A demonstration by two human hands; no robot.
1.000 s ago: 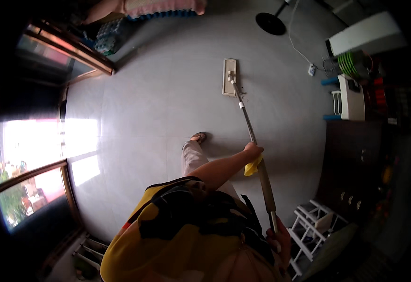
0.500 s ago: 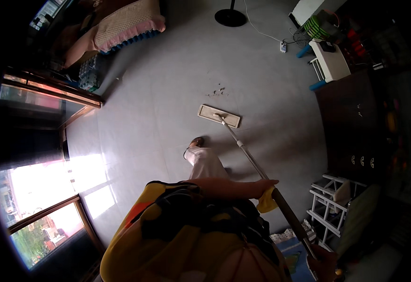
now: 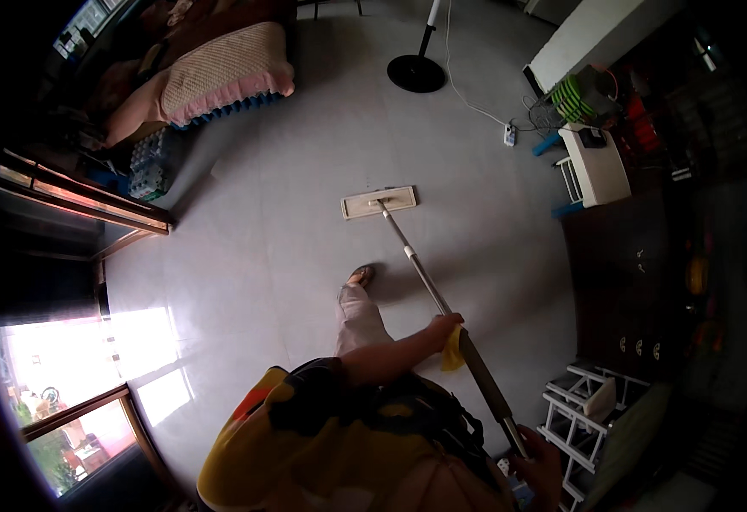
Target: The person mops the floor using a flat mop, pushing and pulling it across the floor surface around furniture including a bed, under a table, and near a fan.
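Note:
A flat mop [image 3: 358, 206] with a pale rectangular head lies on the grey floor ahead of me. Its long pole slants back toward my right side. My left hand [image 3: 447, 328] is closed around the pole at the top of the metal section, beside the dark grip sleeve. A yellow cloth [image 3: 453, 352] hangs just under that hand. Lower down, my right hand [image 3: 539, 465] wraps the pole's near end, partly in shadow. Some small dark bits show along the far edge of the mop head.
A dark round stand base [image 3: 416, 74] and a white cable with a power strip [image 3: 509, 135] lie ahead. On the right are a white stool [image 3: 597, 166], a dark cabinet [image 3: 617, 264] and a white rack [image 3: 574, 431]. A covered bed [image 3: 228, 72] and glass doors [image 3: 75, 367] line the left.
The mop head has slid forward and left, up to where the dark debris lay. Both hands have moved left with the pole. I have stepped forward.

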